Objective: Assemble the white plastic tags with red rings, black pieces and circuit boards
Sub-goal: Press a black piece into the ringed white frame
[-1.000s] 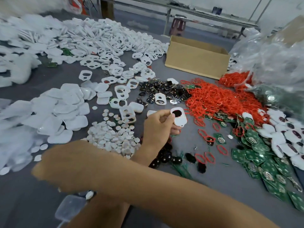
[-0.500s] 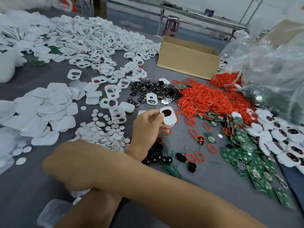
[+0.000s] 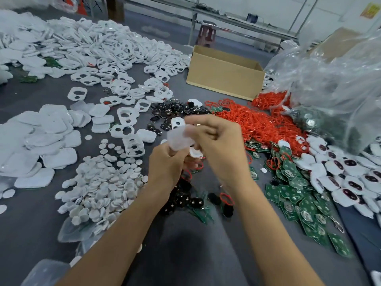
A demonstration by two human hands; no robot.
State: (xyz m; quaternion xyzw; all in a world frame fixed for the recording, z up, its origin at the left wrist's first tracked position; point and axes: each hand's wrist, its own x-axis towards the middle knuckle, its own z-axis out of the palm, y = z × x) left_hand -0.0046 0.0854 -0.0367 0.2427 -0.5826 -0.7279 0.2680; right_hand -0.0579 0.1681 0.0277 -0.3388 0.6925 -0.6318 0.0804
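Note:
Over the middle of the table my left hand [image 3: 168,165] grips a white plastic tag [image 3: 195,153]. My right hand [image 3: 219,145] holds a blurred white cover piece [image 3: 179,139] right above that tag, touching it. A heap of red rings [image 3: 257,124] lies just right of my hands. Black pieces [image 3: 175,112] lie behind my hands, and more black pieces [image 3: 185,198] sit under my wrists. Green circuit boards [image 3: 299,195] spread out at the right.
White solid covers [image 3: 41,141] and small white discs [image 3: 103,182] lie at the left, white tag frames [image 3: 103,48] at the back. A cardboard box [image 3: 224,79] and a clear plastic bag [image 3: 329,89] stand back right. Assembled tags [image 3: 350,180] lie far right.
My right arm, which reached across to the left, has swung back to the middle with a white cover and met the tag in my left hand.

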